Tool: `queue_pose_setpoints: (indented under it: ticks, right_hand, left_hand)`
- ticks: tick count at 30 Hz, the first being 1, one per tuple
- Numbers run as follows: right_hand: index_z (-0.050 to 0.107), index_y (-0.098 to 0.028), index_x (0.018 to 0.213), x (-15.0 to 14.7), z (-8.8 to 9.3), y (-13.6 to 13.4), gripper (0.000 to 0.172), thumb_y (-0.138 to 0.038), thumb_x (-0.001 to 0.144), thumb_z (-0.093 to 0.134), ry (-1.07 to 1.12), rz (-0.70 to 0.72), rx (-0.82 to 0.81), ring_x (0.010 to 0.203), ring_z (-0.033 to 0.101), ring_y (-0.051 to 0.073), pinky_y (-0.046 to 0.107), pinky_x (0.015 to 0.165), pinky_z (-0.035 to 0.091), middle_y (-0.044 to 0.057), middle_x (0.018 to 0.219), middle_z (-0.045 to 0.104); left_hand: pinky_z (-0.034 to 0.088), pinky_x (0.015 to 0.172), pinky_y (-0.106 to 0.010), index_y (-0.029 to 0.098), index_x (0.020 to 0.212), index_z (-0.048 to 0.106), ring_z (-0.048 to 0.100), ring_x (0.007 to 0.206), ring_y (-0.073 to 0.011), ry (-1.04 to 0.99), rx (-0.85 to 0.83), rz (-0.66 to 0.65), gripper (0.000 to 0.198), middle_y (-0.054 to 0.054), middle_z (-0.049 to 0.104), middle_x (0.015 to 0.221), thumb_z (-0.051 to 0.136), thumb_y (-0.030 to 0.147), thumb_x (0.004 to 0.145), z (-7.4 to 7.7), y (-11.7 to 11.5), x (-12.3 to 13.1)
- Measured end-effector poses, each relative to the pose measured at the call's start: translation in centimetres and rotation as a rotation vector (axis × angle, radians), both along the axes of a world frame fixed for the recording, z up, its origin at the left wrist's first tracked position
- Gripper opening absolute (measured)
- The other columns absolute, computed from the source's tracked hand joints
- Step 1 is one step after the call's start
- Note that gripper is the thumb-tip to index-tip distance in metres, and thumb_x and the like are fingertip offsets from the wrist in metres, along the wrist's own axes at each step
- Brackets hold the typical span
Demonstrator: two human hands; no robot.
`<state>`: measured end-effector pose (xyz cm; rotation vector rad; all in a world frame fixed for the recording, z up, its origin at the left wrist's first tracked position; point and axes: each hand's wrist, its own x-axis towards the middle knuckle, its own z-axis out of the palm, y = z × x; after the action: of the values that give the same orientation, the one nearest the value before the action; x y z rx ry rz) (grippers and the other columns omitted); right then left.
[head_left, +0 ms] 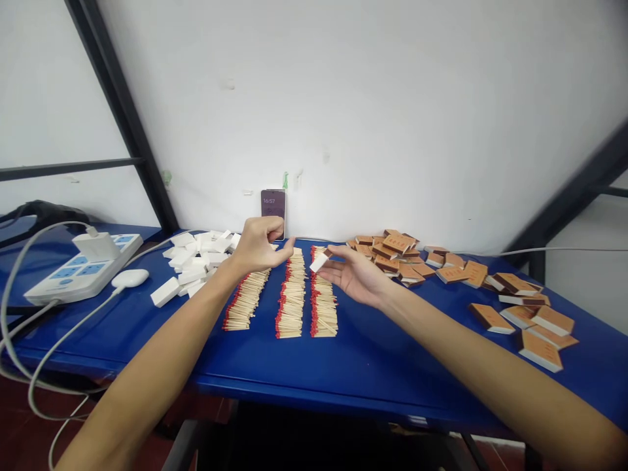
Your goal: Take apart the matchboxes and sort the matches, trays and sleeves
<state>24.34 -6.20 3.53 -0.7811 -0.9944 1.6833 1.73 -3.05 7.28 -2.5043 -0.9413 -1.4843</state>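
My right hand [360, 278] grips a small matchbox [321, 261] between thumb and fingers, its white side toward me and a brown end near the thumb. It is above the upper part of the right row of red-tipped matches [324, 307]. My left hand [259, 245] hovers over the left row of matches [246, 299], fingers curled and thumb stretched apart, with nothing visible between them. A middle row of matches [290, 297] lies between the hands. White matchbox trays [196, 258] are heaped left of my left hand. Brown-orange matchboxes [397, 245] lie piled beyond my right hand.
More matchboxes [540, 350] are scattered along the right side of the blue table [373, 366]. A phone [273, 204] leans on the wall behind my left hand. A power strip [83, 268] with cables and a white charging puck [130, 278] lie at left.
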Motion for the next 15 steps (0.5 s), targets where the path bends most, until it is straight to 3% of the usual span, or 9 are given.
queue_pose_setpoints:
  ticks: [5,9,13,15]
  right_hand:
    - [0.064,-0.018,0.093,-1.3,-0.2,1.0,0.018,-0.032,0.083,0.070,0.014,0.045,0.028,0.081,0.073,0.018,0.027,0.079,0.063,0.010,0.089,0.072]
    - [0.063,-0.019,0.091,-2.1,-0.1,1.0,0.020,-0.035,0.081,0.071,-0.004,0.026,0.039,0.084,0.072,0.019,0.031,0.082,0.062,0.010,0.092,0.072]
    - [0.054,-0.022,0.076,-2.4,-0.1,0.6,0.028,-0.029,0.070,0.081,-0.098,-0.081,0.268,0.086,0.069,0.017,0.032,0.085,0.057,0.001,0.088,0.068]
    - [0.056,-0.024,0.083,-2.3,0.0,0.4,0.037,-0.021,0.061,0.085,-0.121,-0.142,0.381,0.082,0.067,0.014,0.031,0.081,0.055,-0.004,0.087,0.065]
  left_hand:
    - [0.031,0.060,-0.029,0.021,0.062,0.038,0.040,0.057,-0.0135,0.116,-0.138,-0.023,0.025,0.002,0.045,0.060,0.049,0.029,0.083,-0.2,0.2,-0.4]
    - [0.030,0.061,-0.029,0.020,0.062,0.038,0.041,0.059,-0.0144,0.123,-0.314,0.022,0.035,0.002,0.041,0.060,0.040,0.038,0.093,-0.9,1.0,-0.4]
    - [0.028,0.060,-0.030,0.020,0.063,0.035,0.038,0.061,-0.0152,-0.042,-0.372,0.063,0.032,0.002,0.039,0.060,0.033,0.033,0.092,-1.3,1.6,-0.4]
    - [0.027,0.059,-0.030,0.021,0.063,0.033,0.035,0.061,-0.0150,-0.143,-0.377,0.027,0.031,0.002,0.037,0.061,0.034,0.031,0.091,-1.1,1.6,-0.5]
